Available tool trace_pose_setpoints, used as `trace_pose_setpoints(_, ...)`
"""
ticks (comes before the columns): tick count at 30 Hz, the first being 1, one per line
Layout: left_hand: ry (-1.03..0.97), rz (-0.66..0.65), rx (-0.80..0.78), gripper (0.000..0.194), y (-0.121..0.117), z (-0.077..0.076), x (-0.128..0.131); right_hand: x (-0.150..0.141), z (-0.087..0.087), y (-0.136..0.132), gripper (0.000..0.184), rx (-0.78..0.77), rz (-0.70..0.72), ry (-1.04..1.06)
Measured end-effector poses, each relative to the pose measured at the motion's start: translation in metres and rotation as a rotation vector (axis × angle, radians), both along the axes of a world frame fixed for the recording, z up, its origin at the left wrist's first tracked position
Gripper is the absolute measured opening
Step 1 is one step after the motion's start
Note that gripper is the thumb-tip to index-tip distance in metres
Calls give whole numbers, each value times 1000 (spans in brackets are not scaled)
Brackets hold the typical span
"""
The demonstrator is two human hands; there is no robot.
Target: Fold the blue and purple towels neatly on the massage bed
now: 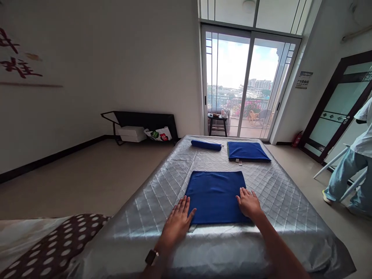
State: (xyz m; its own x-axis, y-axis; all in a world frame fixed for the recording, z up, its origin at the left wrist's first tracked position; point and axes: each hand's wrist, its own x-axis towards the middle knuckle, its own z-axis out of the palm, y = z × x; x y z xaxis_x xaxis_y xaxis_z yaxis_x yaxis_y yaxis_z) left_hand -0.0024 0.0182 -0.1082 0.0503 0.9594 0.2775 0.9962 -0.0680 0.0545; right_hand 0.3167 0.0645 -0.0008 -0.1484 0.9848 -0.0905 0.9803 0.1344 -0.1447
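A blue cloth (216, 197) lies flat as a near square on the silver quilted cover (151, 221) in front of me. My left hand (178, 219) rests at its left edge, fingers stretched out and thumb on the fabric. On the opposite side my right hand (248, 201) touches the right edge with its fingers spread. Neither hand grips anything. Farther back are a rolled blue cloth (206, 145) and a folded blue cloth (248, 151) with small white tags at its front edge.
A brown polka-dot fabric (62, 244) lies at the lower left. By the wall stands a black-framed rack (145, 116) with a white box (131, 133). A person (362, 151) stands at the right near a white metal leg (329, 162). A sliding glass door (226, 85) is behind.
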Motion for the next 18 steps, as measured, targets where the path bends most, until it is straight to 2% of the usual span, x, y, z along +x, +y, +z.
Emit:
trace_pose_setpoints(4,-24,35,-5,63,1,5,-1,-11,12,40,62,29,-5,30)
trace_pose_setpoints(8,-67,53,21,66,14,21,6,-15,0,62,64,21,-58,75)
trace_pose_setpoints(10,-74,-18,44,65,29,36,31,-15,-8,65,65,30,-80,92)
trace_pose_setpoints(14,-70,-328,47,58,69,63,116,-13,-17,65,66,49,-95,91)
trace_pose_setpoints(16,-83,-414,9,58,87,68,152,-12,-18,65,65,54,-91,79)
trace_pose_setpoints(18,-93,-419,-45,59,100,67,170,-11,-19,67,65,58,-91,77)
